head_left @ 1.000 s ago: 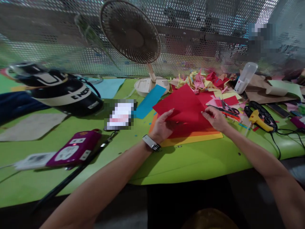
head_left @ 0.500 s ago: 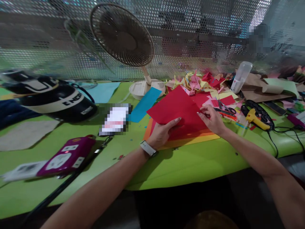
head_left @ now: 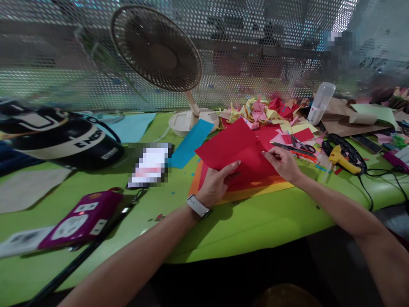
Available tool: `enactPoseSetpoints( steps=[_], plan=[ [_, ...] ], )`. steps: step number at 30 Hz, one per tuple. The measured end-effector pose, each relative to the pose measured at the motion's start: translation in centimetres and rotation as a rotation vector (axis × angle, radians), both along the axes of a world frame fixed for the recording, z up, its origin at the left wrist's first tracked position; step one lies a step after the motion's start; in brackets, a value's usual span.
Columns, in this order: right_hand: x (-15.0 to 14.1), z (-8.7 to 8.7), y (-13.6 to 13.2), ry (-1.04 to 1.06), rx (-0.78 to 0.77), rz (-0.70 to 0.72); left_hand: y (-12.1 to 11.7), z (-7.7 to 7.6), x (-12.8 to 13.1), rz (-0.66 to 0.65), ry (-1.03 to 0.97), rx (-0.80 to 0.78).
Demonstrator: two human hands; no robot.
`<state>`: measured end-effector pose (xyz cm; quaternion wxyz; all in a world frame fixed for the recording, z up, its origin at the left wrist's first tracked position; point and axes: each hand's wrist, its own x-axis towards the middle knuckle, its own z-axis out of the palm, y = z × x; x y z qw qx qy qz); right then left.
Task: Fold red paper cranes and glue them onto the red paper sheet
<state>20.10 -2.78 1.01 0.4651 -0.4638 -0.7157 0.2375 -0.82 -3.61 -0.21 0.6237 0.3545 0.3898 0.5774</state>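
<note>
A red sheet of paper (head_left: 234, 143) is held tilted above the table. My left hand (head_left: 214, 184) grips its lower left part, thumb on top and fingers underneath. At the sheet's right edge, my right hand (head_left: 283, 164) is closed in a pinch, thumb and forefinger on the paper. Orange and yellow sheets (head_left: 252, 192) lie below on the table, partly covered by the red one. A blue paper strip (head_left: 191, 144) rests just left of the red sheet.
A white fan (head_left: 166, 57) stands behind, beside a heap of paper scraps (head_left: 255, 110). To the right are scissors (head_left: 305, 147), a yellow glue gun (head_left: 343, 161) with a cord and a clear bottle (head_left: 321, 102). A black jug (head_left: 64, 138) and purple case (head_left: 81, 217) sit left.
My right hand has slid slightly down along the red sheet's edge. My left hand keeps its hold. The camera view has shifted a little.
</note>
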Motion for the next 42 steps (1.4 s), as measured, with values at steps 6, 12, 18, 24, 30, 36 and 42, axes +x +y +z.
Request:
enactPoseSetpoints(
  steps=[6, 12, 18, 24, 30, 36, 42],
  plan=[
    [-0.2, 0.1, -0.1, 0.007, 0.032, -0.016, -0.7, 0.7, 0.9, 0.015, -0.011, 0.011],
    [-0.1, 0.4, -0.2, 0.017, 0.039, -0.001, -0.5, 0.4, 0.9, 0.055, -0.020, -0.023],
    [-0.3, 0.4, -0.3, 0.049, -0.082, 0.073, -0.4, 0.6, 0.9, 0.103, -0.016, -0.023],
    [-0.4, 0.1, -0.1, 0.089, -0.191, 0.115, -0.1, 0.3, 0.9, 0.131, -0.064, -0.005],
    [-0.4, 0.1, 0.0, 0.102, -0.202, 0.124, -0.2, 0.5, 0.9, 0.113, -0.079, 0.000],
    [-0.5, 0.6, -0.2, 0.247, -0.275, 0.117, 0.5, 0.2, 0.6, 0.163, -0.103, -0.035],
    [-0.8, 0.3, -0.1, 0.713, -0.557, 0.184, 1.5, 0.2, 0.2, 0.229, -0.248, -0.086]
  ],
)
